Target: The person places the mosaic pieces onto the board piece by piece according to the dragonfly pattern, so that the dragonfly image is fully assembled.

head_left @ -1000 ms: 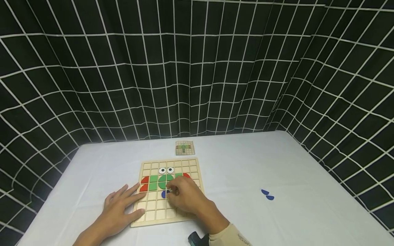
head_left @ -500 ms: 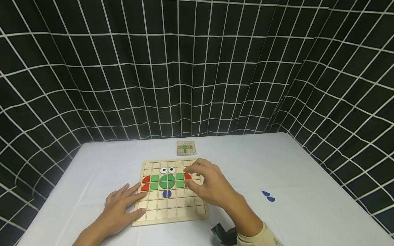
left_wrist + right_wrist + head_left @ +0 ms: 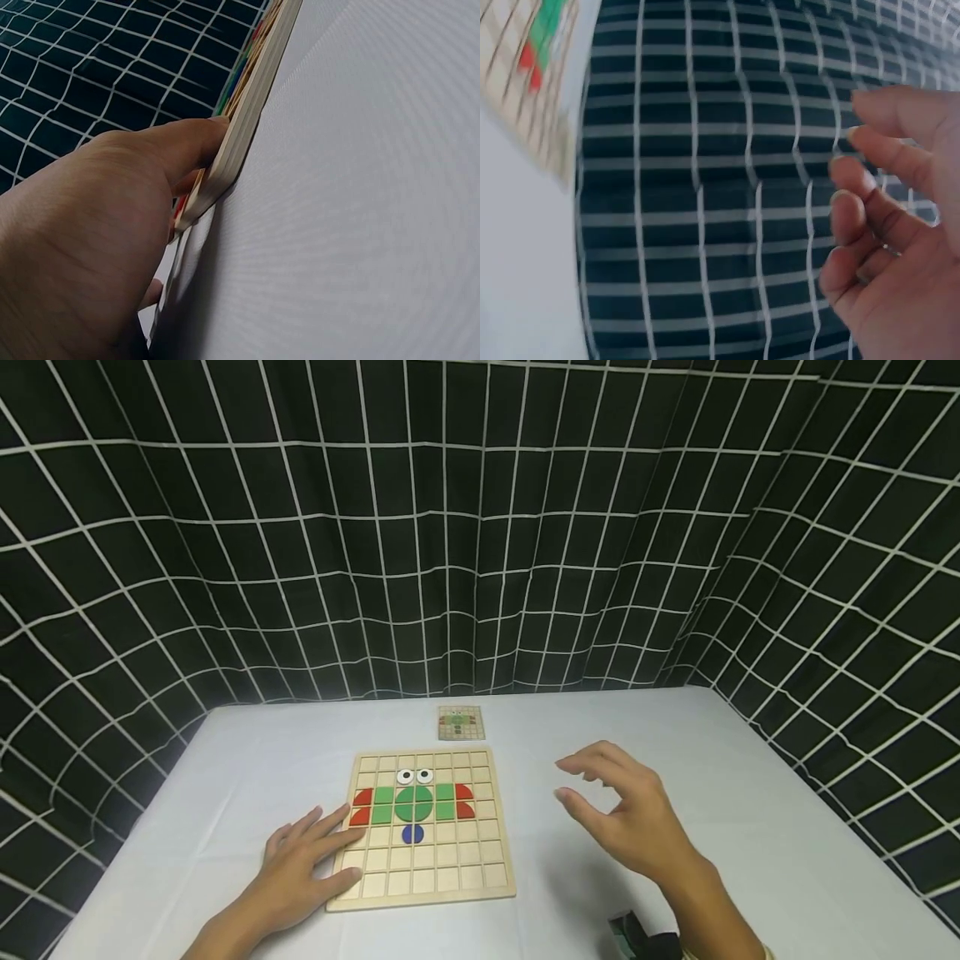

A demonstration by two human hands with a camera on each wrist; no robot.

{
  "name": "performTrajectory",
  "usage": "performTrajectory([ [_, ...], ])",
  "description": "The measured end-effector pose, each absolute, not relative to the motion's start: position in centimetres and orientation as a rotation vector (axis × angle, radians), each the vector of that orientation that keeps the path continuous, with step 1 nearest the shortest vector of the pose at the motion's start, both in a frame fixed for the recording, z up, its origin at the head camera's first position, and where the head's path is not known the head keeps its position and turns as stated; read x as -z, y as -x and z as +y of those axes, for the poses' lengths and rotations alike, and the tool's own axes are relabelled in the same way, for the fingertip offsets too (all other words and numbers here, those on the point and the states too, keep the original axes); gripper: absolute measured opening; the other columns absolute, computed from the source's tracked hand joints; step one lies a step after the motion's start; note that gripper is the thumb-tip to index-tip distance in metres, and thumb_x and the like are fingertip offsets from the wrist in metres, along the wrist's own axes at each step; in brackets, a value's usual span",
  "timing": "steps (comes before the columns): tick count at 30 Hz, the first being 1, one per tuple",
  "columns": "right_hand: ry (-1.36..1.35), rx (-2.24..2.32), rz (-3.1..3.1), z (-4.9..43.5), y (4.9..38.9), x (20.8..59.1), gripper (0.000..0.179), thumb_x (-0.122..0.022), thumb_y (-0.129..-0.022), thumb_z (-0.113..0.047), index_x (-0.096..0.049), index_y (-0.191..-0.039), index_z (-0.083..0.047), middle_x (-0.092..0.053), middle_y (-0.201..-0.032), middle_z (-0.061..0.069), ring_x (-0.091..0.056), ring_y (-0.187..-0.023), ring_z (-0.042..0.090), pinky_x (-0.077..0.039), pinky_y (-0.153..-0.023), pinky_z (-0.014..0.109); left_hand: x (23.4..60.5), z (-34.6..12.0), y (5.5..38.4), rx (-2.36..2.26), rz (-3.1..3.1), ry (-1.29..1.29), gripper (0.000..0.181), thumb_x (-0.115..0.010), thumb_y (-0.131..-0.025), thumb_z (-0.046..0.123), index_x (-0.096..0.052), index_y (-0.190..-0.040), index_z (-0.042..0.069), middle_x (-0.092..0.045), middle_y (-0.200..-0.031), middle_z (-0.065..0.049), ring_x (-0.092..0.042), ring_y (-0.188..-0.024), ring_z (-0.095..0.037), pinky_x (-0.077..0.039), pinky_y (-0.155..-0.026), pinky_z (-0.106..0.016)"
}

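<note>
A wooden grid board (image 3: 472,877) lies on the table, its left edge under the fingers and thumb of my left hand (image 3: 303,864). In the left wrist view the thumb of that hand (image 3: 97,202) rests on the board's rim. Set in the grid are two eye pieces (image 3: 405,776), a green circle (image 3: 406,812) flanked by green squares (image 3: 445,811), red curved pieces (image 3: 464,810) at both sides, and a blue circle (image 3: 407,834) of two halves. My right hand (image 3: 637,818) hovers over the table right of the board, thumb and fingers apart, holding nothing.
Behind the board lies a small card (image 3: 461,723) with a matching picture. White cloth (image 3: 225,760) covers the table. A black curtain with white grid lines (image 3: 480,527) hangs around its back and sides. A dark device (image 3: 645,939) sits at my right wrist.
My right hand has let go of the blue piece at the board and swung right, over the table. It now covers the spot where two blue half-circles showed. The left hand stays on the board.
</note>
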State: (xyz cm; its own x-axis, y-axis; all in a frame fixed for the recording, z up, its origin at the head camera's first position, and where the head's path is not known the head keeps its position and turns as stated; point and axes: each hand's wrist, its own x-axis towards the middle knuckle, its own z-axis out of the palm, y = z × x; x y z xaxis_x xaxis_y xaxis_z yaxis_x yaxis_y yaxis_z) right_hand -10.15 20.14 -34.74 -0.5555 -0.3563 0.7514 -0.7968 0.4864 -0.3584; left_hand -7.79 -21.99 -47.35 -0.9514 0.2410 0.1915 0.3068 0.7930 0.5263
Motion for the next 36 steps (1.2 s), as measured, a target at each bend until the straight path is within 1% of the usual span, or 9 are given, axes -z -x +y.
performTrajectory([
  [2, -0.935, -0.939, -2.109, 21.7, 10.5, 35.2, 0.030, -0.088, -0.088, -0.002, -0.080, -0.116, -0.008, -0.075, -0.105, -0.001, -0.065, -0.088, 0.015, -0.050, -0.079, 0.024, 47.3, -22.0, 7.8, 0.872, -2.862, 0.439, 0.052, -0.084, -0.093, 0.043, -0.077, -0.137, 0.016, -0.054, -0.162, -0.012, -0.035, -0.152, -0.053, -0.017, -0.115, -0.076],
  [4, -0.918, -0.934, -2.097, 23.2, 10.9, 35.7, 0.030, -0.086, -0.088, -0.003, -0.079, -0.118, -0.006, -0.075, -0.104, 0.001, -0.064, -0.088, 0.015, -0.048, -0.081, 0.021, 47.3, -22.0, 7.7, 0.874, -2.857, 0.441, 0.052, -0.084, -0.093, 0.043, -0.077, -0.137, 0.016, -0.054, -0.162, -0.011, -0.035, -0.152, -0.053, -0.017, -0.115, -0.076],
  [7, -0.850, -0.920, -2.126, 25.1, 11.2, 36.3, 0.034, -0.086, -0.085, 0.003, -0.078, -0.117, -0.005, -0.075, -0.103, 0.000, -0.063, -0.090, 0.012, -0.046, -0.081, 0.020, 47.3, -22.0, 7.7, 0.878, -2.854, 0.441, 0.052, -0.084, -0.093, 0.043, -0.077, -0.137, 0.016, -0.054, -0.162, -0.011, -0.035, -0.152, -0.053, -0.017, -0.115, -0.076],
  [9, -0.780, -0.904, -2.172, 26.2, 11.2, 36.8, 0.044, -0.085, -0.077, 0.012, -0.079, -0.116, -0.005, -0.075, -0.104, -0.003, -0.062, -0.091, 0.010, -0.045, -0.081, 0.020, 47.2, -22.0, 7.7, 0.880, -2.851, 0.441, 0.052, -0.084, -0.093, 0.042, -0.077, -0.137, 0.016, -0.054, -0.163, -0.010, -0.035, -0.152, -0.052, -0.016, -0.115, -0.076],
  [15, -0.593, -0.872, -2.309, 28.9, 11.3, 39.0, 0.043, -0.087, -0.078, 0.013, -0.079, -0.116, -0.006, -0.073, -0.106, -0.008, -0.060, -0.090, 0.012, -0.044, -0.078, 0.021, 47.2, -21.9, 7.6, 0.882, -2.844, 0.442, 0.051, -0.084, -0.093, 0.042, -0.077, -0.137, 0.016, -0.054, -0.163, -0.010, -0.035, -0.152, -0.053, -0.016, -0.115, -0.076],
  [19, -0.485, -0.863, -2.409, 30.4, 11.4, 40.7, 0.040, -0.089, -0.079, 0.011, -0.080, -0.114, -0.007, -0.073, -0.103, -0.005, -0.058, -0.088, 0.014, -0.045, -0.074, 0.023, 47.2, -21.9, 7.6, 0.882, -2.844, 0.442, 0.051, -0.084, -0.093, 0.042, -0.078, -0.136, 0.016, -0.054, -0.163, -0.010, -0.035, -0.152, -0.053, -0.016, -0.115, -0.076],
  [29, -0.260, -0.901, -2.781, 32.2, 11.4, 42.6, 0.030, -0.084, -0.090, -0.005, -0.078, -0.119, -0.003, -0.071, -0.103, 0.003, -0.058, -0.095, 0.025, -0.050, -0.072, 0.040, 47.1, -21.9, 7.7, 0.874, -2.852, 0.445, 0.051, -0.083, -0.093, 0.042, -0.077, -0.136, 0.015, -0.054, -0.162, -0.012, -0.035, -0.152, -0.054, -0.017, -0.114, -0.077],
  [32, -0.212, -0.860, -2.843, 32.3, 11.5, 43.0, 0.031, -0.084, -0.089, -0.004, -0.078, -0.119, -0.002, -0.073, -0.105, 0.007, -0.066, -0.101, 0.038, -0.058, -0.080, 0.054, 47.1, -21.9, 7.8, 0.865, -2.858, 0.441, 0.051, -0.083, -0.093, 0.042, -0.077, -0.137, 0.015, -0.053, -0.163, -0.012, -0.035, -0.152, -0.053, -0.017, -0.114, -0.077],
  [36, -0.126, -0.817, -2.931, 32.1, 11.8, 43.4, 0.028, -0.082, -0.092, -0.008, -0.076, -0.119, -0.001, -0.075, -0.112, 0.021, -0.068, -0.113, 0.054, -0.055, -0.093, 0.069, 47.0, -21.9, 7.8, 0.863, -2.870, 0.434, 0.052, -0.083, -0.093, 0.042, -0.077, -0.137, 0.015, -0.053, -0.163, -0.012, -0.034, -0.152, -0.054, -0.017, -0.114, -0.077],
])
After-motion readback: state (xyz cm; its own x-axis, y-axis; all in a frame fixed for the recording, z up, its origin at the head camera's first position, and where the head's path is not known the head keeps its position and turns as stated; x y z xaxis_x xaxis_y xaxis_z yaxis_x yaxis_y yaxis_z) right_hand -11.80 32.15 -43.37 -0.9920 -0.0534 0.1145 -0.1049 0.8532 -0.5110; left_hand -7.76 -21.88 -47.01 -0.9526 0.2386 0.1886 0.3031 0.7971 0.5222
